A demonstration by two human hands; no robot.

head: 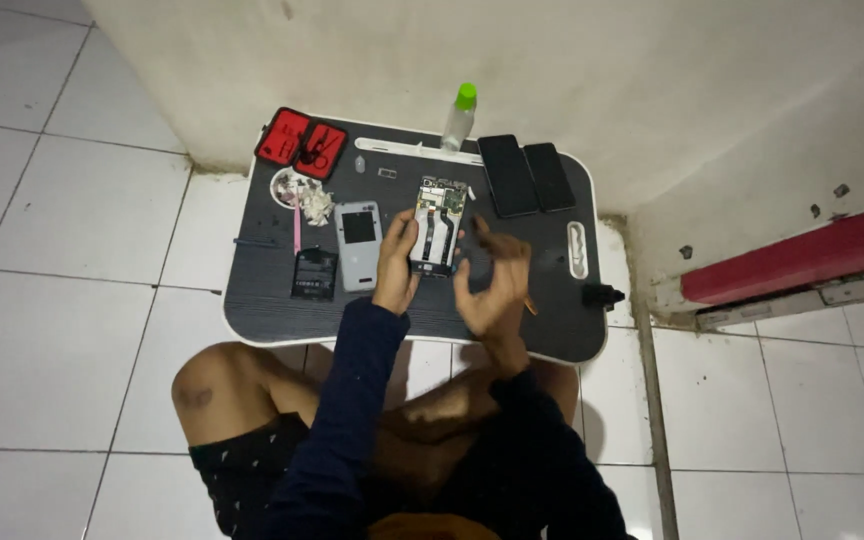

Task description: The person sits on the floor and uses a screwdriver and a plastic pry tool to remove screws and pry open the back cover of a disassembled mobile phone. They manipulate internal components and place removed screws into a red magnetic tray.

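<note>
While the left hand [395,262] clamps the opened grey smartphone with exposed green circuit board [437,228] by its edge, the right hand [492,285] hovers alongside, fingers loosely curled; whether it pinches anything is unclear. Disassembly seems underway; steadiness matters.

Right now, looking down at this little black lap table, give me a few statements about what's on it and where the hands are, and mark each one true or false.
1. The left hand rests against the opened phone with its circuit board showing. True.
2. The clear bottle at the back of the table has a red cap. False: the cap is green.
3. Two dark phones lie side by side at the back right. True.
4. The red tool case is closed. False: it lies open at the back left.
5. The right hand lies flat on the floor. False: it is raised above the table, fingers curled, beside the opened phone.
</note>
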